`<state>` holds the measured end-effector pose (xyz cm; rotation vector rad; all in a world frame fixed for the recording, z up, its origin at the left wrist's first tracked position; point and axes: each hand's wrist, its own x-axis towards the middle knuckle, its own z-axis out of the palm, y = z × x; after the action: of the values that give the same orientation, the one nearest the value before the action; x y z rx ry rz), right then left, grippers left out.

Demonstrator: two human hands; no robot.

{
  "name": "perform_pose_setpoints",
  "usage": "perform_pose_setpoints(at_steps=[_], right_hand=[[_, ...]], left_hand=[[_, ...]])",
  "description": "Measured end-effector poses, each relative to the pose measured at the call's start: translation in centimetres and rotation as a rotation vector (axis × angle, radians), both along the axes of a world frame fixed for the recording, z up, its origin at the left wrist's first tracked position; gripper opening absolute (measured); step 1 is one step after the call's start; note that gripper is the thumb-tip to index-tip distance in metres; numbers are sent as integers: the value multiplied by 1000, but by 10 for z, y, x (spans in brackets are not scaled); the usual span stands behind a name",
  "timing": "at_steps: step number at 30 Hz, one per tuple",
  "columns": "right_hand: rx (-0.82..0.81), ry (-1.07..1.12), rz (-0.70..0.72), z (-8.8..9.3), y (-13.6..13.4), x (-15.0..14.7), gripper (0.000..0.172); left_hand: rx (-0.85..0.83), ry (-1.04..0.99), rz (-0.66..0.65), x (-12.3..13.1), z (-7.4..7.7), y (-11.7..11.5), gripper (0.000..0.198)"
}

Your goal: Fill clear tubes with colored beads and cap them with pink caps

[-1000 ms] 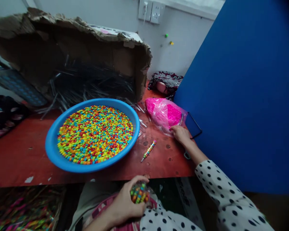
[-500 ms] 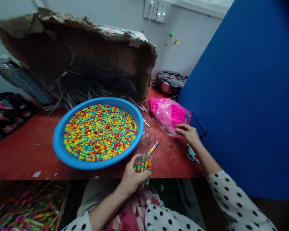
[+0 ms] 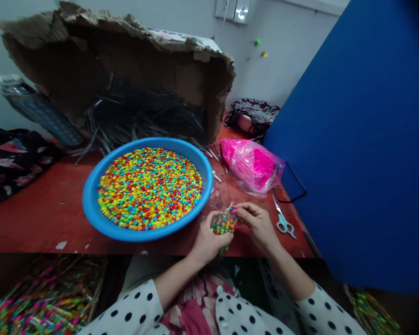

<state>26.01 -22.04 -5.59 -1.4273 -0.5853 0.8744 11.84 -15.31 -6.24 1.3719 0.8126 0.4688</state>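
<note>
My left hand (image 3: pixel 207 243) grips a clear plastic packet (image 3: pixel 223 224) packed with small multi-coloured beaded sticks, just above the table's front edge. My right hand (image 3: pixel 260 226) pinches the top of that packet with its fingertips, where a beaded end (image 3: pixel 231 207) pokes up. Beside both hands, a blue plastic basin (image 3: pixel 91 207) holds a thick layer of multi-coloured beads (image 3: pixel 150 188). Past my right hand lie a pink-filled plastic bag (image 3: pixel 250 164) and a pair of pale blue scissors (image 3: pixel 283 222).
A torn cardboard box (image 3: pixel 181 70) full of thin dark sticks (image 3: pixel 143 116) stands at the back of the red table (image 3: pixel 45 218). A tall blue panel (image 3: pixel 349 139) closes off the right side. A tray of colourful sticks (image 3: pixel 45 298) sits below the table at left.
My right hand has left the pink bag and joined the packet. My left hand has risen to the table edge. The beaded stick no longer lies on the table, and the scissors show fully.
</note>
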Motion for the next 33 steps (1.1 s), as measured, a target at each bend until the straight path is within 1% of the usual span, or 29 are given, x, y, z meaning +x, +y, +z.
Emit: perform_pose_setpoints(at_steps=[4, 11, 15, 17, 21, 24, 26, 29, 33], right_hand=[[18, 59, 16, -2, -2, -4, 17], [13, -31, 59, 3, -2, 3, 14], [-7, -159, 91, 5, -3, 5, 18], [-2, -229, 94, 4, -4, 3, 17], [29, -302, 44, -3, -8, -3, 17], [43, -406, 28, -9, -11, -4, 18], [42, -465, 57, -11, -12, -1, 18], [40, -482, 108, -7, -13, 4, 18], [57, -492, 179, 2, -11, 7, 18]], left_hand=[[-16, 4, 3, 1, 0, -1, 46], [42, 26, 9, 2, -6, -5, 46], [40, 29, 21, 3, -2, -4, 44], [31, 16, 26, 3, 0, -4, 43], [-3, 1, 55, 2, 1, -3, 44], [-5, 6, 47, 2, -1, -2, 44], [40, 8, 17, 1, -1, -1, 43], [103, 9, -16, 1, 0, 2, 41], [101, -15, -48, -1, 2, 4, 41]])
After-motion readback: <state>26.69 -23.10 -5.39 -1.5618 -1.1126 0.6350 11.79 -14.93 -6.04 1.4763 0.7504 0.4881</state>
